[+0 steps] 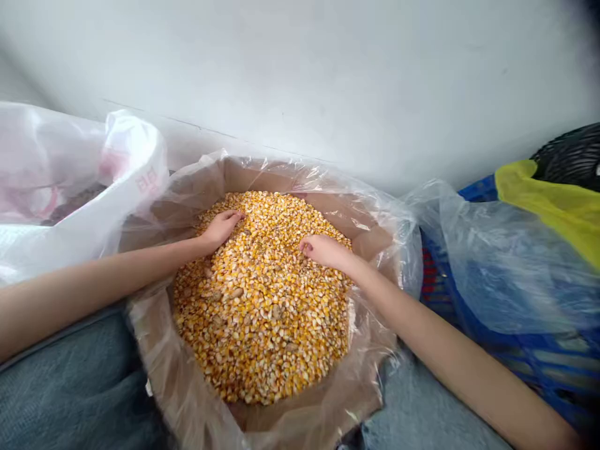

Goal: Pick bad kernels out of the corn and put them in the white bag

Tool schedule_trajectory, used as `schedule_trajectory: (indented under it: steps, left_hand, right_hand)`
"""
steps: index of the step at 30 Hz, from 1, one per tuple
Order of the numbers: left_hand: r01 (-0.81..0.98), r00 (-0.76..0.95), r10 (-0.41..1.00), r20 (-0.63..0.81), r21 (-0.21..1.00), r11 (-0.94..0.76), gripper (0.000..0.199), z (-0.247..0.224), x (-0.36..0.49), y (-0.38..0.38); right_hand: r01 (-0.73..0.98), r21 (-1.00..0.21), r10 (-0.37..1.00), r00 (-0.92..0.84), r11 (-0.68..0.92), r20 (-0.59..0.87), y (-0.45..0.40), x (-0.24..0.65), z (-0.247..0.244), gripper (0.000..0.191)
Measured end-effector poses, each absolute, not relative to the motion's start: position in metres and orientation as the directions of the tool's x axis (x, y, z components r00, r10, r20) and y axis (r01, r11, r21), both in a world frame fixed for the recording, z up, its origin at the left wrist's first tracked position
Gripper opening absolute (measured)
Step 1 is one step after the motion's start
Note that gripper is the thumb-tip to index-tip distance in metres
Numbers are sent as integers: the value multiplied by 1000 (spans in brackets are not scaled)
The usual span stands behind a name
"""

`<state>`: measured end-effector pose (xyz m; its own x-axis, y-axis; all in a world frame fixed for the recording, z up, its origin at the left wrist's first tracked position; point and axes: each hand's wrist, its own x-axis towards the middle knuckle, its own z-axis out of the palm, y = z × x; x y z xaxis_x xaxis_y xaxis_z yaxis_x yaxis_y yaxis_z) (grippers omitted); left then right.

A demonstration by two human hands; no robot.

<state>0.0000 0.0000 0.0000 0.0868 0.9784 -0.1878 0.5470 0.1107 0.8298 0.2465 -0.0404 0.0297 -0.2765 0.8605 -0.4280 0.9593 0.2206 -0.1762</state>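
Dried yellow corn kernels (262,319), heaped in the middle of a plastic-lined cardboard box (370,240), with the top of the heap below the rim. Left hand (219,229) on the heap toward the far edge, fingers (235,217) loosely curved and slightly spread. Right hand (327,251) palm-down nearer the right edge, fingers (305,247) half-curled against the kernels (tips partly sunk, so any hold on kernels cannot be told). Both hands resting in the corn, well apart.
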Motion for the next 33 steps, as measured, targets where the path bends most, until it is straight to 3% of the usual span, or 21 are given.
schedule_trajectory:
  steps: [7,13,16,21,24,28,31,33]
  left_hand:
    - [649,314,948,45,718,-249,32,20,1,0]
    - [588,729,683,-39,546,-597,32,46,-7,-2]
    - [606,756,651,-74,457,-651,30,45,-11,-1]
    - [681,698,710,-95,396,-616,26,36,-13,0]
    - [677,692,717,-88,425,-601,24,35,-13,2]
    - [643,605,793,-71,631,-434,24,37,-12,4]
    - [513,470,871,-147,848,-134,29,39,-10,5]
    - [343,396,887,-237,934,97,30,41,-9,5]
  right_hand:
    - [970,-92,827,-239,224,-509,-42,248,24,24]
    - [966,-87,844,-255,243,-472,-46,241,21,22]
    - [968,-91,837,-248,234,-488,-47,239,22,21]
    - [975,-74,838,-220,212,-499,-48,238,23,20]
    - [975,-119,868,-219,186,-445,-47,239,23,17]
    - [916,-390,924,-224,92,-310,-42,240,23,17]
    - [721,-679,907,-182,-140,-381,-38,238,27,18]
    - [511,-792,869,-157,-335,-469,-37,236,31,15]
